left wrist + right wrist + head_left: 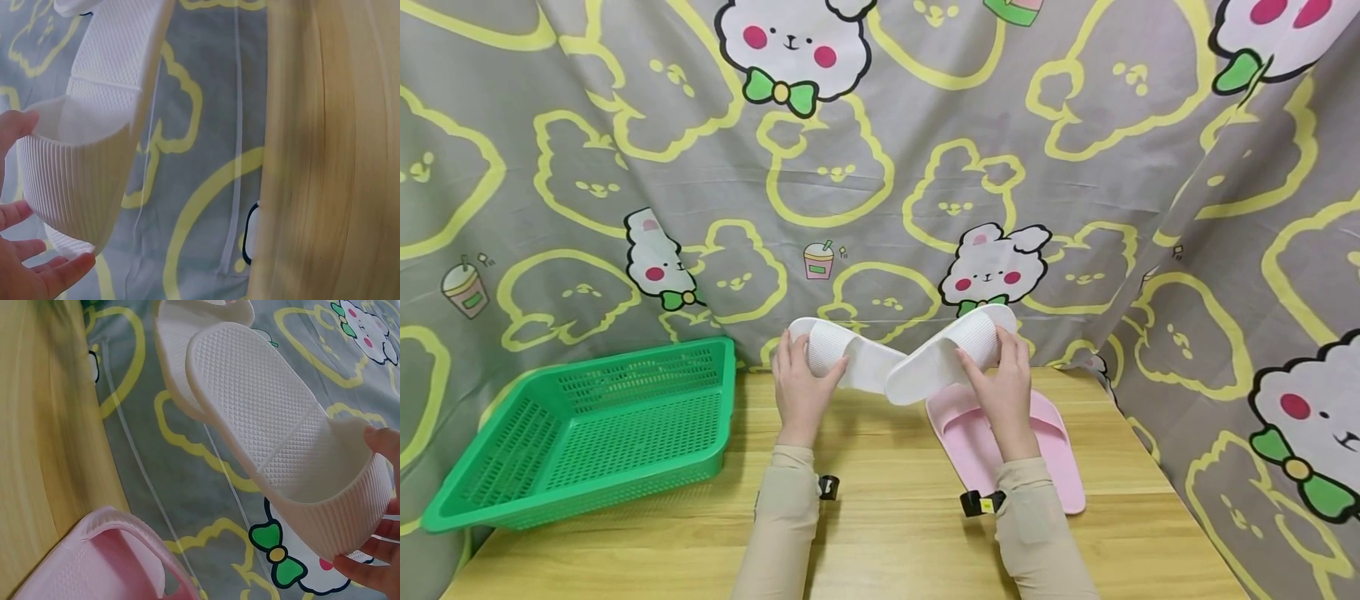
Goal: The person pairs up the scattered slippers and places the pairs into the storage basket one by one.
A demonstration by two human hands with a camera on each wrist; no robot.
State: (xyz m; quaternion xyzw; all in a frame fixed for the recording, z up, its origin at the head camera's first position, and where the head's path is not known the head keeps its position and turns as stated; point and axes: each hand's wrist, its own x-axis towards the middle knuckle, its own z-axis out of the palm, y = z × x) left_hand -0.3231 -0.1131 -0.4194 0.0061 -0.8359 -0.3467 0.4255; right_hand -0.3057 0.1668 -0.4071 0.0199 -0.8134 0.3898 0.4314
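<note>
Two white slide slippers are held up above the table, their heel ends crossing in the middle. My left hand [805, 379] grips the left white slipper [865, 364] by its ribbed strap, thumb at the strap's edge and fingers round the toe end. By its own ribbed strap, the right white slipper [925, 371] is held in my right hand [1003, 383], and its heel overlaps the other's in front. Below my right wrist lies a pair of pink slippers or a single one [1060, 467], partly hidden by the forearm.
A green perforated plastic basket [726, 408] stands at the left of the wooden table [880, 517]. A grey curtain with cartoon prints [880, 192] hangs close behind the table and along its right side.
</note>
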